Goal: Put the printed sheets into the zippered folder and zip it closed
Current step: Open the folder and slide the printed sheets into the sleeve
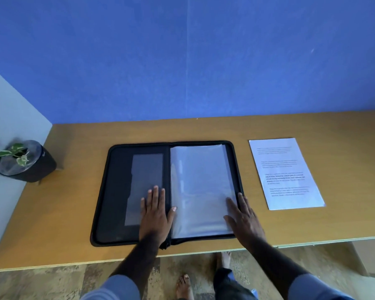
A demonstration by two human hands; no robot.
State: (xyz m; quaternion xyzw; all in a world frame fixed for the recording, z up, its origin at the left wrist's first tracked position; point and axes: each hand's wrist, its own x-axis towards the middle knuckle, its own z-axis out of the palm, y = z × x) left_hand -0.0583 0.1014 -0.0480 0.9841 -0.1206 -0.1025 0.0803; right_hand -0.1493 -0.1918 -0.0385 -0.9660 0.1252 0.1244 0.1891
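A black zippered folder (115, 191) lies open flat on the wooden desk, with clear plastic sleeves (200, 182) stacked on its right half and a clear pocket on its left half. My left hand (155, 215) rests flat on the left half near the spine, fingers spread. My right hand (244, 217) lies flat on the lower right corner of the sleeves, fingertips at the zipper edge. The printed sheets (286, 173) lie as a white stack with text on the desk, to the right of the folder and apart from it.
A small potted plant (24, 161) in a dark pot stands at the desk's left end by a white side panel. A blue partition rises behind the desk (74, 213). The desk's front edge runs just below the folder, with my bare feet on the floor beneath.
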